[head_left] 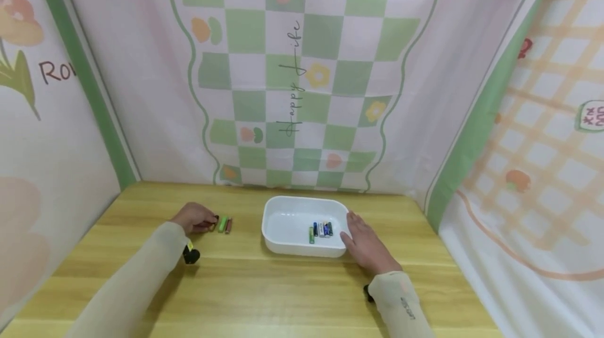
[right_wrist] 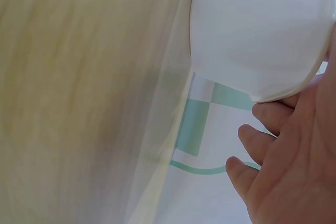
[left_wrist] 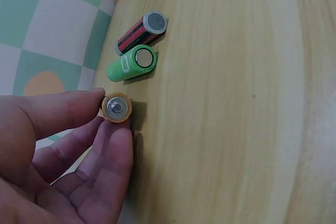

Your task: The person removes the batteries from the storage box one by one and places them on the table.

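Observation:
My left hand (head_left: 194,217) pinches an orange-cased battery (left_wrist: 116,107) between thumb and fingers, its metal end facing the wrist camera. Beside it on the table lie a green battery (left_wrist: 131,63) and a red and black battery (left_wrist: 142,32), side by side. A white rectangular dish (head_left: 283,222) stands right of them, with several small batteries (head_left: 322,229) grouped in its right part. My right hand (head_left: 370,246) rests against the right end of the dish, fingers extended along its outside. In the right wrist view, several fingertips (right_wrist: 242,171) stand free of the dish wall.
The wooden table (head_left: 264,296) carries everything. A green-and-white checked cloth (head_left: 302,91) hangs behind its far edge, and printed curtains (head_left: 528,170) close in the sides. A black wrist device (head_left: 191,255) sits under my left sleeve.

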A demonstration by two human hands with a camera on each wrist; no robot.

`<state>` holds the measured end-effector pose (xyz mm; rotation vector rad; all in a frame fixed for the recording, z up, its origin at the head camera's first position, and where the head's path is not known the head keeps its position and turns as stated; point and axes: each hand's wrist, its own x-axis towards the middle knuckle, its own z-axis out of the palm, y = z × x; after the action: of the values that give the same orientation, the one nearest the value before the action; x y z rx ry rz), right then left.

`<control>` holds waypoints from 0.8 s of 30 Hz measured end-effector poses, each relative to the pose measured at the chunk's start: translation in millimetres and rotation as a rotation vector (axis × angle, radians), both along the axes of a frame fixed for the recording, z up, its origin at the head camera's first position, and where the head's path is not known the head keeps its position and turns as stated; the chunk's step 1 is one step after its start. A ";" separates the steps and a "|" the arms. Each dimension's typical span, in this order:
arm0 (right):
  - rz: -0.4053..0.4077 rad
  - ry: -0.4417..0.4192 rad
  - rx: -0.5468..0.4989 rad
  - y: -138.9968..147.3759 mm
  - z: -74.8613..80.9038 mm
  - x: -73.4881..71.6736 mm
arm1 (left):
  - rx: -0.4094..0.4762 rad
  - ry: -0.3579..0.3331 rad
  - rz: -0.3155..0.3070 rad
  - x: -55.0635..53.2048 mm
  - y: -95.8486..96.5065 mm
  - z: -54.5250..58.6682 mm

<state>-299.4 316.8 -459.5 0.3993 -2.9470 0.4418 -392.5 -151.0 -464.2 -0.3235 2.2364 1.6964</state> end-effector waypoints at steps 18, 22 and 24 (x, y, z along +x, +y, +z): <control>-0.010 -0.005 0.002 -1.7 1.6 -0.1 | -0.088 -0.006 0.025 -1.7 3.1 2.6; -0.008 0.000 -0.001 -1.1 2.2 -0.6 | -0.073 -0.022 0.027 0.3 2.6 4.7; -0.010 -0.003 0.001 -0.6 2.2 -1.0 | -0.061 -0.025 0.016 2.4 2.1 6.7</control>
<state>-300.3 316.1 -457.3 0.3846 -2.9511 0.4407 -390.1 -148.9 -457.6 -0.3756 2.2767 1.6257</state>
